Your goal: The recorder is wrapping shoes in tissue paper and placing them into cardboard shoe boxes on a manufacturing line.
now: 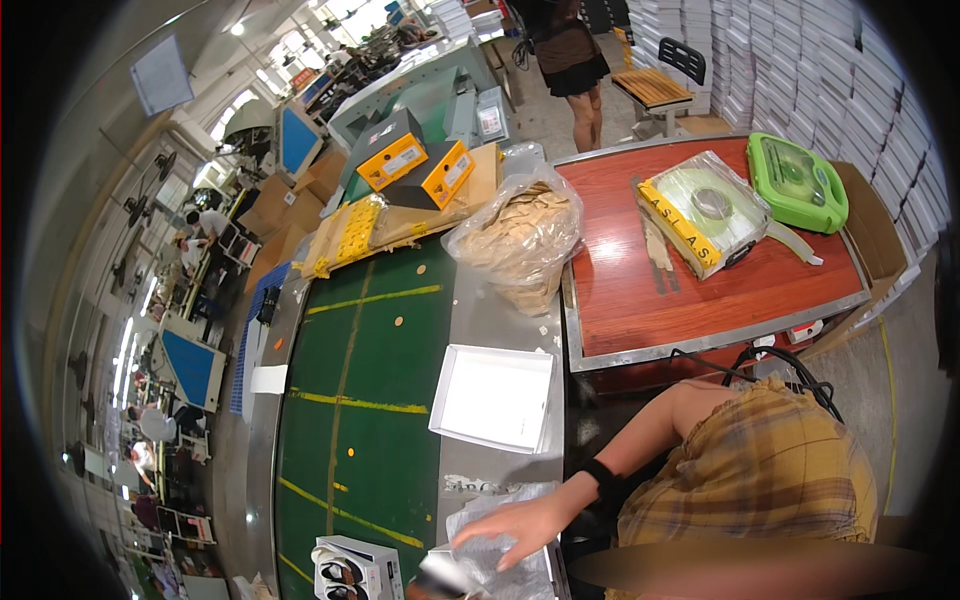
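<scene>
Where the crinkled wrapping sheet lies, right under the palm, pressing down with the left hand, fingers splayed wide and gripping nothing. Probably gathering one sheet; next calls for pinching an edge and peeling it free of the pile. No sight of the right hand; open white box just beyond the fingertips.
</scene>
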Action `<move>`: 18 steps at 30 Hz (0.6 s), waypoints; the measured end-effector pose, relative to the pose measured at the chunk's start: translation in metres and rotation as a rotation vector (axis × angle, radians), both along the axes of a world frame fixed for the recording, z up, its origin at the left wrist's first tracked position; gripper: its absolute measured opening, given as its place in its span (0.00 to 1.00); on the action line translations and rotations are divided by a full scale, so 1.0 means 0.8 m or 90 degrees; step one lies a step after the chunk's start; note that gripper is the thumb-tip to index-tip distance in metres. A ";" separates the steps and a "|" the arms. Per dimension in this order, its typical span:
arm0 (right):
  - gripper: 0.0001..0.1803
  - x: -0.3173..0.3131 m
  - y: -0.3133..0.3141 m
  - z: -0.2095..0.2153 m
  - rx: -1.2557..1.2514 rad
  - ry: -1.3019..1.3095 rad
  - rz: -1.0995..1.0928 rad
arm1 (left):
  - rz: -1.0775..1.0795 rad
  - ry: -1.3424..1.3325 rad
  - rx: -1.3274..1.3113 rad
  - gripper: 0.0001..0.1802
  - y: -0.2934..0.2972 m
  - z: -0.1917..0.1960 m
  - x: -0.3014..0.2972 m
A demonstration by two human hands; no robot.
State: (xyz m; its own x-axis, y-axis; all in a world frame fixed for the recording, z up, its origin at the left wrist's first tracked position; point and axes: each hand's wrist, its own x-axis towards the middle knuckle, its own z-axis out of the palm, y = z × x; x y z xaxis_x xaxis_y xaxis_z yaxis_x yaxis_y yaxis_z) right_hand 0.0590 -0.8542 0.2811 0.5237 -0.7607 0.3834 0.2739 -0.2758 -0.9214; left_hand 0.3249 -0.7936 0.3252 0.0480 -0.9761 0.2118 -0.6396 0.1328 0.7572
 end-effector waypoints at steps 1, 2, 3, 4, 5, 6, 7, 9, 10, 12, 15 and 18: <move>0.26 -0.005 0.003 -0.029 0.006 0.063 0.028 | -0.005 0.000 0.000 0.17 -0.004 -0.010 0.003; 0.29 -0.013 0.001 -0.068 0.011 0.125 0.055 | -0.005 0.003 0.027 0.17 -0.006 -0.017 0.005; 0.31 -0.022 0.001 -0.096 0.225 0.175 0.173 | 0.000 0.004 0.055 0.16 -0.008 -0.025 0.006; 0.33 -0.033 0.004 -0.119 0.442 0.222 0.288 | 0.002 0.007 0.085 0.16 -0.010 -0.032 0.006; 0.33 -0.039 0.014 -0.139 0.442 0.224 0.292 | 0.011 0.011 0.113 0.15 -0.009 -0.039 0.006; 0.34 -0.046 0.025 -0.148 0.600 0.170 0.294 | 0.016 0.014 0.141 0.15 -0.010 -0.045 0.006; 0.36 -0.048 0.031 -0.156 0.755 0.113 0.293 | 0.021 0.017 0.168 0.15 -0.011 -0.050 0.006; 0.38 -0.040 0.040 -0.156 0.847 0.110 0.286 | 0.033 0.023 0.224 0.14 -0.011 -0.059 0.007; 0.40 -0.036 0.043 -0.151 0.938 0.107 0.276 | 0.040 0.026 0.251 0.14 -0.010 -0.064 0.008; 0.42 -0.020 0.027 -0.184 0.942 0.075 0.352 | 0.044 0.031 0.306 0.14 -0.011 -0.073 0.010; 0.42 -0.007 0.017 -0.187 0.919 0.072 0.400 | 0.016 0.090 0.309 0.15 -0.018 -0.086 0.023; 0.37 -0.015 0.015 -0.160 0.825 0.095 0.286 | 0.103 0.194 0.250 0.17 -0.015 -0.063 0.003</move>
State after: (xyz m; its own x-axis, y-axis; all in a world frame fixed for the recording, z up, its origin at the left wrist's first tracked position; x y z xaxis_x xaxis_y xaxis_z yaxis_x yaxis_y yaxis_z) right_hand 0.0467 -0.8420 0.1533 0.7899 -0.2841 -0.5434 -0.0128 0.8784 -0.4778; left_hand 0.3270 -0.8054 0.2749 0.2068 -0.9542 -0.2163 -0.3718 -0.2811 0.8847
